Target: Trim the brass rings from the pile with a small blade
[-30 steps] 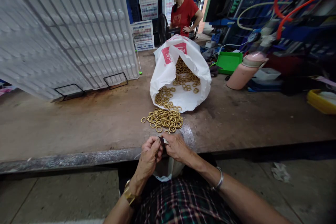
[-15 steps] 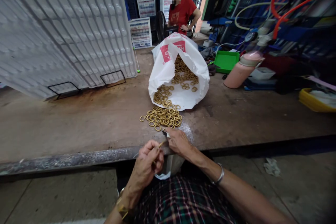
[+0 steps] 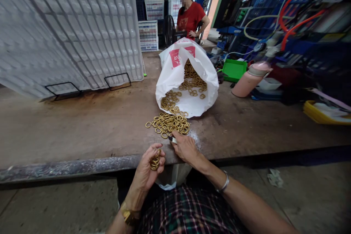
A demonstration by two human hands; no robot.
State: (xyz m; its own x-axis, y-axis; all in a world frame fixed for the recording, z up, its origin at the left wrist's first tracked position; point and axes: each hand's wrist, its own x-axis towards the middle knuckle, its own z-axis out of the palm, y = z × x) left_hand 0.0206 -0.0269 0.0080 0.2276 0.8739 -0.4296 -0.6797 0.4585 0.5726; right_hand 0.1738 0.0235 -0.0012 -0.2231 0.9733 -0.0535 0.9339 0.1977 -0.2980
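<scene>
My left hand (image 3: 149,166) is curled, palm up, around a small stack of gold rings (image 3: 155,161) at the near edge of the brown table (image 3: 82,128). My right hand (image 3: 185,148) rests on the table beside it, fingers pinched on a small dark-and-white tool (image 3: 172,139) whose tip points at a loose pile of gold rings (image 3: 170,124). Behind the pile lies an open white plastic bag (image 3: 189,76) with more rings spilling from its mouth.
A large white gridded panel (image 3: 68,25) leans on black stands at the table's left. A green tray (image 3: 234,69), a pink bottle (image 3: 248,80) and a yellow tray (image 3: 323,113) lie to the right. A person in a red shirt (image 3: 192,16) stands behind the table, by stacked crates.
My hands have separated: the left turned palm up with a stack of rings showing in it, and the right reached forward with the tool to the ring pile.
</scene>
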